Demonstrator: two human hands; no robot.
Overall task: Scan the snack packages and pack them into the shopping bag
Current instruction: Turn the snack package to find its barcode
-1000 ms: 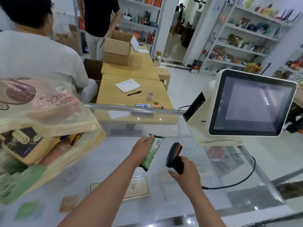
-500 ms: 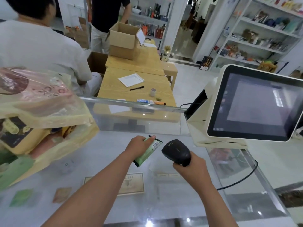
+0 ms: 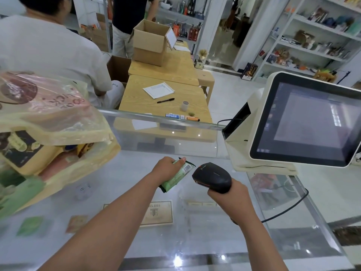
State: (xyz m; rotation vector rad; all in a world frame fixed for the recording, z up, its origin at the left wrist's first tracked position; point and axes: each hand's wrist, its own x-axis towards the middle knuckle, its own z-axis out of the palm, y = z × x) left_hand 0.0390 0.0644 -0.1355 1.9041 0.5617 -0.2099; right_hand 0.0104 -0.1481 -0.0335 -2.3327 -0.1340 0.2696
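The left hand grips a green snack pack above the glass counter, fingers curled over its upper edge, thumb hidden behind it. The pack tilts — its barcode end up and to the right, the lower end down toward the wrist. Just beside that barcode end sits the nose of a black scanner, held in the right hand with fingers wrapped round the handle below its head; its nose points left at the pack, close but apart from it. A dark cable runs from under the right wrist across the glass to the right. At far left a yellowish translucent bag lies on its side on the counter, mouth toward the camera, with several packages showing inside it — well apart from the pack in hand. At right stands a white till with a screen, facing the camera. Beyond the counter is a wooden table with a notepad and a pen on it, and a person in a pale shirt sits with their back turned.
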